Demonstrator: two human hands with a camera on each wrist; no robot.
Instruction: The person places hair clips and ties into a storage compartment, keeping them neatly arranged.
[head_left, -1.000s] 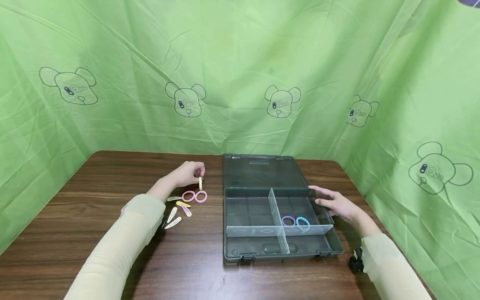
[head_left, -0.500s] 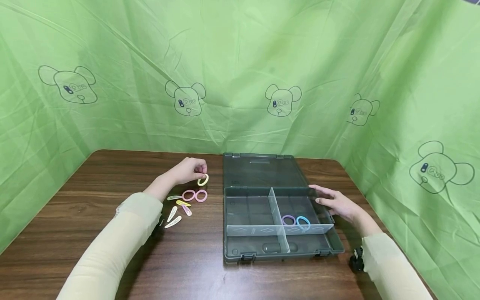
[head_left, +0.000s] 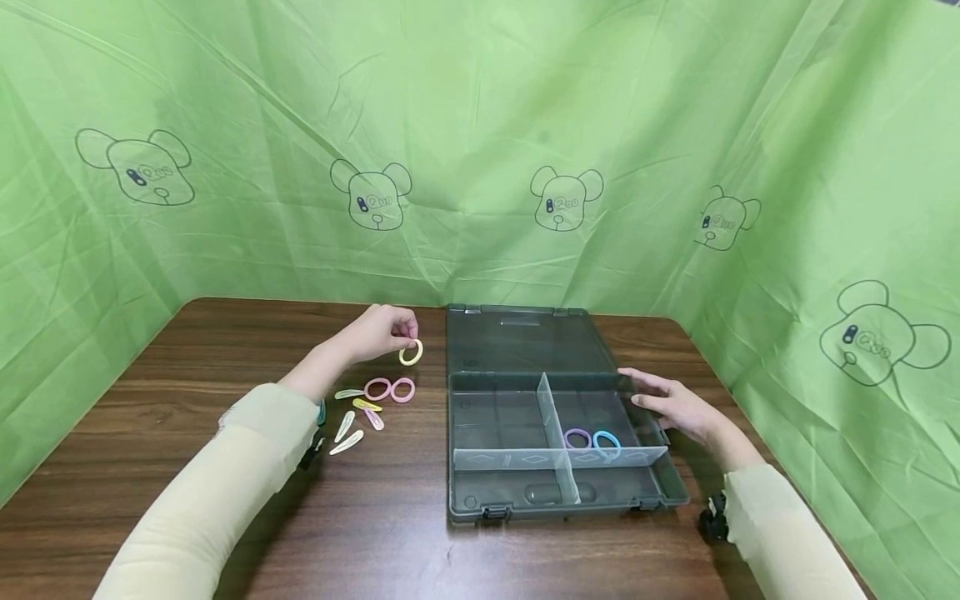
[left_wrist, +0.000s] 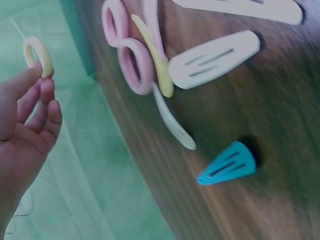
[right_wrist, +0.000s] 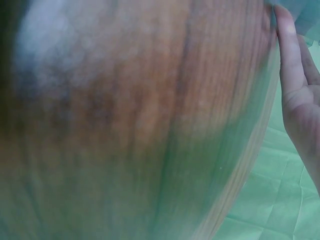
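My left hand [head_left: 375,333] pinches a pale yellow hair tie [head_left: 408,364] between thumb and fingertips, above the table. In the left wrist view the same tie stands up from the fingertips. Below it lie two pink hair ties [head_left: 367,390] side by side. Snap hair clips are spread nearby: a pale green one [head_left: 348,394], a yellow one [head_left: 366,405], a pink one [head_left: 375,421] and two whitish ones [head_left: 347,442]. My right hand [head_left: 678,412] rests on the right side of a grey see-through box [head_left: 570,514], fingers mostly straight; some fingertips are hidden.
The box's lid [head_left: 525,342] lies back behind it. Dividers [head_left: 510,460] part the box; a purple hair tie [head_left: 577,430] and a blue one [head_left: 602,432] sit in its far right compartment. A teal clip [left_wrist: 230,165] lies near the left wrist. Green cloth [head_left: 465,167] hangs around the table.
My left hand has lifted the pale yellow hair tie and moved slightly away and to the right; the tie has turned to show its ring. The right hand has stayed at the box.
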